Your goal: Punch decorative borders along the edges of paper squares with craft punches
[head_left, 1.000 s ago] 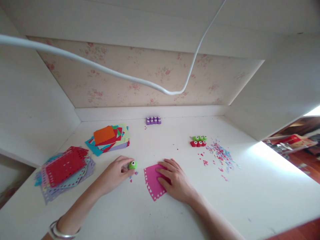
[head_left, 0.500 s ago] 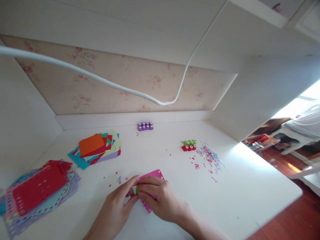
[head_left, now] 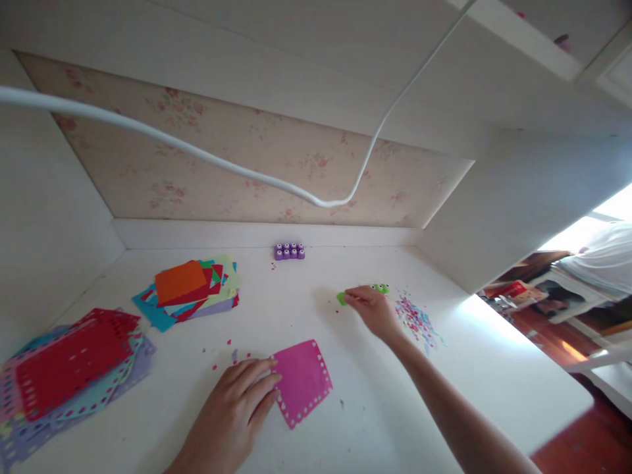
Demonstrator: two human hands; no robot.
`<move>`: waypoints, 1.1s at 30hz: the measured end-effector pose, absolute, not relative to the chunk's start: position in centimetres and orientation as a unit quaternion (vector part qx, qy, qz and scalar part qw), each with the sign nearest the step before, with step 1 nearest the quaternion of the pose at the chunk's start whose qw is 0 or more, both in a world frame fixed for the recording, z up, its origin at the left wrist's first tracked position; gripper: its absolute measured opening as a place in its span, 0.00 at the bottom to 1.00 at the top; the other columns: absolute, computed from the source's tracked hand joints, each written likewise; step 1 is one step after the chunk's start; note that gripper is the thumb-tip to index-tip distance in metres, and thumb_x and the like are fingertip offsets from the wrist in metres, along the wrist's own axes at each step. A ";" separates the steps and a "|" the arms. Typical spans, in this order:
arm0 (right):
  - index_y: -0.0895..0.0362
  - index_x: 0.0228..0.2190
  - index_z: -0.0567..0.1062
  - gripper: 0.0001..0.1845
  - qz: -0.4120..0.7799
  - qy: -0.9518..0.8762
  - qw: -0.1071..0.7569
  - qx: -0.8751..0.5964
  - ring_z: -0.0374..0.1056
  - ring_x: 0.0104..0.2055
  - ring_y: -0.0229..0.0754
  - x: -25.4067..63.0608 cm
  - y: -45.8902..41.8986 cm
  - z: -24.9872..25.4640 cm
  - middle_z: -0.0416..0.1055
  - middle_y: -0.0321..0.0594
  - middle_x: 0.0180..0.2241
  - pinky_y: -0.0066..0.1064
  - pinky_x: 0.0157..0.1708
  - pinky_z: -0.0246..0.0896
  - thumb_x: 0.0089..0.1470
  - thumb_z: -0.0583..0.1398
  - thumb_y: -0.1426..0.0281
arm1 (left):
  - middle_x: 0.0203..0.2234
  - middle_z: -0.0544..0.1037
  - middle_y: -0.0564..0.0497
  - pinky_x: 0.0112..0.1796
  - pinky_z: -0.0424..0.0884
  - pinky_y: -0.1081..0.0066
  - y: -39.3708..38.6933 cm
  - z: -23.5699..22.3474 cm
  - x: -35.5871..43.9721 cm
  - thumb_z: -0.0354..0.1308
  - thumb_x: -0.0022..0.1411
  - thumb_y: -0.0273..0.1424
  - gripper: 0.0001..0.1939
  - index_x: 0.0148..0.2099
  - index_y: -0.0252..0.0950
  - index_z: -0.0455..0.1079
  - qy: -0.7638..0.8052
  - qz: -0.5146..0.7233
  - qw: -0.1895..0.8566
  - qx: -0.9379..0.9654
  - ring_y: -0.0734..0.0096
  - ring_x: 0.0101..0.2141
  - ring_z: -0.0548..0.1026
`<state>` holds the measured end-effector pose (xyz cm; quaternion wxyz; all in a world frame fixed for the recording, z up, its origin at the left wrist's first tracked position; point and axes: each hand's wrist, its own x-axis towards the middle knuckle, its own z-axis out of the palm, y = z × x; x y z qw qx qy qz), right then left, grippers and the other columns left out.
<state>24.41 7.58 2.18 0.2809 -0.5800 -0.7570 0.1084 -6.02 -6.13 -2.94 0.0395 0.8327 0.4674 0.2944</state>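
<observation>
A square of pink paper [head_left: 302, 382] lies flat on the white desk, with small punched holes along its left, right and lower edges. My left hand [head_left: 237, 408] rests open at the paper's left edge, fingertips touching it. Farther back and to the right, my right hand [head_left: 371, 309] grips a small green craft punch [head_left: 342, 299] between thumb and fingers, just over the desk. Behind that hand show other green craft punches [head_left: 381, 288]; the red ones beside them are hidden by the hand.
Purple craft punches [head_left: 289, 251] stand near the back wall. Punched coloured sheets [head_left: 74, 362] and a pile of coloured paper [head_left: 180, 284] lie at left. Paper confetti [head_left: 415, 319] is scattered at right. A white cable [head_left: 217, 155] hangs across the view.
My right hand has left the pink paper and moved back and right, carrying the green craft punch. My left hand has flattened at the paper's left edge, and the paper is now uncovered.
</observation>
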 end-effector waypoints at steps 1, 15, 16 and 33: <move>0.52 0.38 0.81 0.15 0.086 -0.749 0.274 -0.597 0.75 0.42 0.46 25.7 9.0 2.2 0.78 0.42 0.41 0.37 0.43 0.69 0.61 0.56 0.61 | 0.49 0.78 0.52 0.51 0.74 0.58 -6.1 -2.9 -6.0 0.55 0.66 0.32 0.12 0.50 0.47 0.74 0.464 0.286 0.029 0.838 0.60 0.48 0.76; 0.55 0.43 0.81 0.17 -0.004 -0.768 0.107 -0.631 0.67 0.52 0.54 27.7 13.7 2.0 0.76 0.47 0.47 0.41 0.51 0.59 0.59 0.55 0.64 | 0.49 0.78 0.55 0.52 0.70 0.53 -6.4 -2.4 -5.1 0.58 0.63 0.28 0.14 0.50 0.45 0.74 0.434 0.227 0.015 0.872 0.60 0.49 0.74; 0.55 0.45 0.80 0.18 -0.001 -0.774 0.108 -0.624 0.67 0.53 0.53 26.9 13.7 2.1 0.76 0.47 0.48 0.41 0.52 0.58 0.61 0.54 0.64 | 0.48 0.79 0.55 0.53 0.69 0.51 -6.4 -2.3 -5.0 0.58 0.63 0.28 0.13 0.50 0.45 0.74 0.439 0.232 0.020 0.868 0.59 0.48 0.74; 0.55 0.61 0.64 0.33 0.088 -0.836 0.157 -0.519 0.53 0.65 0.57 13.6 -0.2 -0.6 0.59 0.47 0.63 0.48 0.61 0.53 0.57 0.61 0.58 | 0.51 0.72 0.45 0.48 0.74 0.61 -7.6 -3.5 -4.9 0.50 0.67 0.24 0.16 0.54 0.40 0.69 0.530 0.289 0.086 0.792 0.61 0.46 0.75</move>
